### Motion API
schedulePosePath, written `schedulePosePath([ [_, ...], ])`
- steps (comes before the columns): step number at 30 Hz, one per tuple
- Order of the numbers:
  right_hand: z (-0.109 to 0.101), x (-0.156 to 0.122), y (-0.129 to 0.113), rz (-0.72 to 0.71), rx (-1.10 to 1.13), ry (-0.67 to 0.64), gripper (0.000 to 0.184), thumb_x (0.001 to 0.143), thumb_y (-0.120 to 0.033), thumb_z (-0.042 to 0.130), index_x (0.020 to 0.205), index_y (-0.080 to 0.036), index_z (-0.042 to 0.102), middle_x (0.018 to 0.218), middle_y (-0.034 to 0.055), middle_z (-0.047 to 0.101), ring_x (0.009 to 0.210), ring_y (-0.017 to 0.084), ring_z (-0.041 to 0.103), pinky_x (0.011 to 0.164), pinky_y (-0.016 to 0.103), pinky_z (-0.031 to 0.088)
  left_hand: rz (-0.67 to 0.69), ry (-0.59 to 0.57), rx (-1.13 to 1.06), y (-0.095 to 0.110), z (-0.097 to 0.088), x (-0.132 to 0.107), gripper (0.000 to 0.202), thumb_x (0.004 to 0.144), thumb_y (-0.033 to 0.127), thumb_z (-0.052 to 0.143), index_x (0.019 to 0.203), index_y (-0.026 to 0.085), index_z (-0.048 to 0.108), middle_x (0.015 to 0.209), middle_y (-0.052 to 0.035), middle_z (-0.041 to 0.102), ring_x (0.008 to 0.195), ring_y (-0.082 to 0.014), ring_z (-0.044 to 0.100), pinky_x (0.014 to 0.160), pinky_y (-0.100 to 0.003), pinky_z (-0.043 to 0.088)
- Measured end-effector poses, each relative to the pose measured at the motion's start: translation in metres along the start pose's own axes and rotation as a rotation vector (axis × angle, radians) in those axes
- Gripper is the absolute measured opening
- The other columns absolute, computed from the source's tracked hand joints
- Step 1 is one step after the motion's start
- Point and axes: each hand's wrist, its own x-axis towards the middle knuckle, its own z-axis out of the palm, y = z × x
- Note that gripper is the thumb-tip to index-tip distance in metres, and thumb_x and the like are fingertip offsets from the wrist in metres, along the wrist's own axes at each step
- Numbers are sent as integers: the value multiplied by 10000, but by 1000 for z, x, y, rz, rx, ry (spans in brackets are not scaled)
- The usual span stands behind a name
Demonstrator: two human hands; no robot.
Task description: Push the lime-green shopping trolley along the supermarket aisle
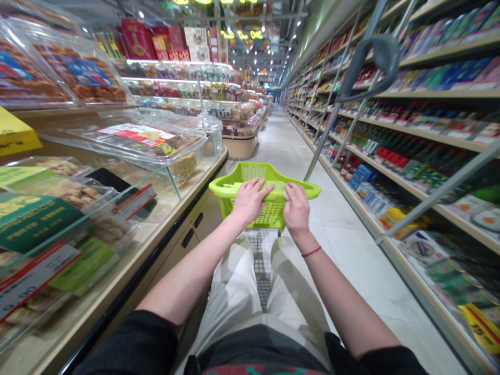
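Lime-green plastic shopping cart (253, 173): directly ahead of the wearer, in the aisle, with its mesh basket facing forward. Left hand (249, 201) and right hand (297, 208) rest on the cart's moulded handle (275, 190), close together near its middle. Fingers of both hands are narrowly closed over the bar, holding it; the fingertips are partly hidden behind it. Handling estimate: light, stiff moulded plastic, with little flex in the basket; smooth bar, possibly slightly slippery. The handle is the natural hold.

Nearest: black sleeves (128, 346) and pale trousers (234, 291). A red cord bracelet (311, 251) circles the right wrist. Below the handle lies a grey grid-like cart base (260, 260).

Left of the cart: glass display cases (152, 140) of packaged baked goods with price labels (135, 201) stand on a beige tabletop (183, 200). Right: a tiled floor (351, 245) runs beside long shelves (429, 138) of packaged goods and bottles. Grey rods with a looped top (371, 60) cross the upper right; their attachment cannot be told. Farther on, a round display counter (240, 146) stands beside the aisle.
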Motion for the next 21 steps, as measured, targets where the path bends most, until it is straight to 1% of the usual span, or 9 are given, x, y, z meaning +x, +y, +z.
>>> schedulePosePath([
  [3, 8, 3, -28, -54, -22, -61, 565, 807, -52, 419, 1328, -140, 617, 1331, 147, 639, 1301, 262, 534, 1152, 488, 422, 0, -2, 4, 0, 0, 0, 588, 855, 230, 714, 1420, 256, 553, 1496, -116, 535, 1392, -300, 477, 1115, -466, 397],
  [5, 9, 5, -35, -108, -47, -93, 564, 800, -64, 445, 1337, -122, 607, 1344, 154, 633, 1318, 271, 522, 1155, 488, 416, 1, -3, 7, 1, 0, 0, 580, 859, 229, 705, 1418, 251, 551, 1493, -120, 537, 1398, -300, 471, 1116, -473, 395],
  [7, 5, 7, -30, -158, -62, -119, 556, 790, -66, 460, 1319, -122, 621, 1342, 151, 637, 1320, 272, 524, 1153, 482, 415, 5, -5, 8, 1, 0, 0, 577, 857, 226, 705, 1415, 247, 555, 1491, -121, 539, 1396, -301, 473, 1116, -470, 395],
  [9, -2, 9, -15, -165, -63, -128, 552, 780, -56, 461, 1296, -143, 641, 1331, 137, 649, 1297, 264, 547, 1136, 474, 436, 7, -9, 2, 1, 0, 0, 584, 854, 226, 710, 1417, 254, 554, 1496, -116, 534, 1392, -300, 477, 1114, -464, 398],
  [13, -21, 13, 26, -72, -72, -104, 508, 768, -47, 468, 1205, -171, 698, 1247, 123, 698, 1205, 264, 605, 1083, 483, 485, -4, -22, -23, 0, -1, 0, 602, 850, 225, 717, 1425, 276, 548, 1508, -107, 523, 1404, -298, 463, 1120, -474, 392],
  [15, -28, 15, 40, -18, -78, -79, 471, 768, -48, 463, 1139, -172, 726, 1191, 122, 719, 1158, 263, 624, 1055, 479, 506, -7, -26, -31, 0, -1, 1, 607, 848, 223, 719, 1427, 279, 546, 1511, -108, 520, 1408, -298, 458, 1124, -479, 387],
  [17, -29, 15, 42, 23, -75, -50, 453, 775, -49, 449, 1105, -166, 736, 1157, 124, 728, 1126, 261, 635, 1040, 473, 518, -9, -27, -31, 1, -1, 2, 607, 848, 222, 719, 1427, 281, 548, 1510, -107, 520, 1409, -298, 457, 1127, -479, 384],
  [18, -27, 15, 38, 34, -68, -40, 450, 780, -52, 443, 1104, -160, 735, 1152, 128, 729, 1121, 261, 637, 1042, 473, 517, -9, -26, -27, 1, -1, 2, 604, 848, 223, 718, 1426, 280, 549, 1509, -107, 522, 1408, -298, 458, 1127, -478, 384],
  [21, -13, 13, 11, 17, -29, -58, 469, 799, -63, 439, 1173, -144, 710, 1210, 141, 706, 1166, 267, 621, 1084, 480, 487, -3, -21, -6, 2, 1, 3, 590, 855, 228, 709, 1422, 268, 551, 1503, -114, 526, 1400, -303, 467, 1118, -477, 393],
])
